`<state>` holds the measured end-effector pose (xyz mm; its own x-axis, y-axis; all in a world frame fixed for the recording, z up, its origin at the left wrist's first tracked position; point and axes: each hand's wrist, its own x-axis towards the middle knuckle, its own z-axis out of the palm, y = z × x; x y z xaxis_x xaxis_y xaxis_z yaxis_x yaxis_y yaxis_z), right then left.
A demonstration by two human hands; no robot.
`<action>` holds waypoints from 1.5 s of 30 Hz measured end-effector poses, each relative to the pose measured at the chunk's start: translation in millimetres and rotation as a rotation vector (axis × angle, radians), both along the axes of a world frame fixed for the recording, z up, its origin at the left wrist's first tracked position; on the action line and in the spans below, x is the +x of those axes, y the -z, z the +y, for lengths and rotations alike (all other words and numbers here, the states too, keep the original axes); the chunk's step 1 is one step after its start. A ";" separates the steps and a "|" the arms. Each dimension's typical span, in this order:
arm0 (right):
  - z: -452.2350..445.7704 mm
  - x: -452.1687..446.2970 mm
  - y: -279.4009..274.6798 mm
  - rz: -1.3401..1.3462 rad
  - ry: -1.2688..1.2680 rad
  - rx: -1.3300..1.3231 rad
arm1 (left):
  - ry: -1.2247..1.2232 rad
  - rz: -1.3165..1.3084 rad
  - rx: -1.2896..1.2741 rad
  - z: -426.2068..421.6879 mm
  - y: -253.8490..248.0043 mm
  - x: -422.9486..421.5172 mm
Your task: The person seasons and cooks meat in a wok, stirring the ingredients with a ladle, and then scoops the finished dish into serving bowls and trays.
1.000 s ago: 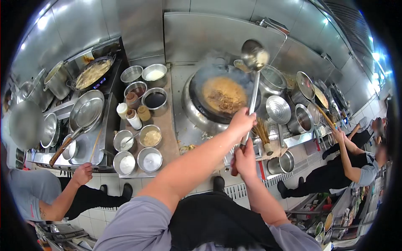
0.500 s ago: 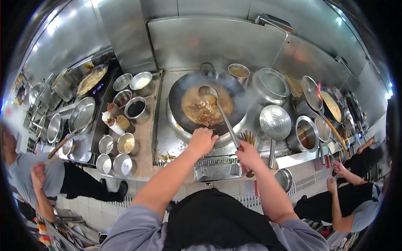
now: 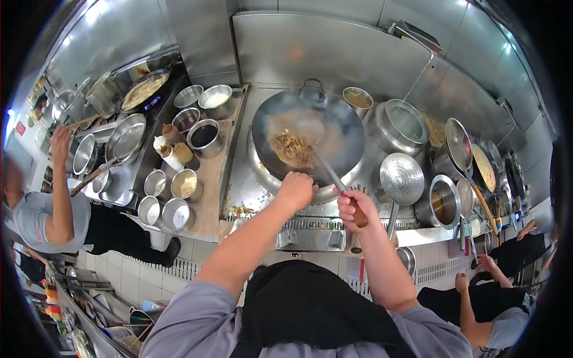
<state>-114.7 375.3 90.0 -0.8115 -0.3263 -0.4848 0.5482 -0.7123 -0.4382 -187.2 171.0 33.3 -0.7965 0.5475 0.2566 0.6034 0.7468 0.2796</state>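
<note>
Before me a large black wok (image 3: 347, 128) sits on the round burner, steaming, with brown sauce and pieces of food (image 3: 293, 149) in it. My left hand (image 3: 296, 191) is closed at the wok's near rim; its fingers wrap round the edge there, and the exact grip is partly hidden. In my right hand (image 3: 357, 210) is the wooden-ended handle of a long metal ladle (image 3: 329, 169). The ladle's bowl rests down in the wok, blurred by steam, just right of the food pieces.
Left of the wok stand a bowl of dark sauce (image 3: 204, 135), squeeze bottles (image 3: 172, 158) and several metal cups. On the right are a perforated skimmer (image 3: 401, 178), a pot of brown liquid (image 3: 444, 203) and a lidded pot (image 3: 407, 122). Co-workers stand on both sides.
The ladle's bowl has gone lower into the wok, and my right hand has shifted slightly right. Food pieces now gather at the left. My view has shifted a little; the left co-worker's hand rose.
</note>
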 end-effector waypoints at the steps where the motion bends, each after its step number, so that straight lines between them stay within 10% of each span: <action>1: -12.0 7.4 -14.5 -0.026 0.018 0.030 | -0.013 -0.017 -0.028 2.5 -7.0 1.3; 6: -17.5 10.3 -42.5 -0.045 0.020 0.041 | 0.041 -0.096 -0.027 -5.8 -18.8 -11.6; 9: -35.9 22.5 -44.4 0.287 -0.268 1.213 | 0.033 -0.081 -0.073 -13.1 -25.0 -9.0; 12: -43.6 63.2 -42.2 0.461 -0.224 1.854 | 0.096 -0.123 -0.015 -14.7 -26.6 -10.2; 15: -58.1 78.7 -77.1 0.190 -0.381 1.578 | 0.058 -0.163 -0.091 -10.9 -13.0 -21.3; 26: -62.9 85.4 -50.6 0.311 -0.513 2.207 | 0.141 -0.091 0.029 -17.7 -2.1 -27.3; 34: -20.1 138.7 -113.7 0.293 -0.599 1.964 | 0.094 -0.142 0.027 -23.0 -9.7 -20.8; 38: -6.2 123.1 -82.9 0.396 -0.505 2.212 | 0.121 0.165 0.466 -46.7 -24.3 15.4; 45: 3.4 161.9 -146.0 0.329 -0.623 1.820 | -0.024 0.063 0.419 -145.8 6.0 101.5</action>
<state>47.2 378.6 236.1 -0.9138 0.0771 -0.3988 0.2604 0.8647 -0.4296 -85.7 25.2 27.3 -0.7834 0.3668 0.5018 0.6128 0.5906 0.5250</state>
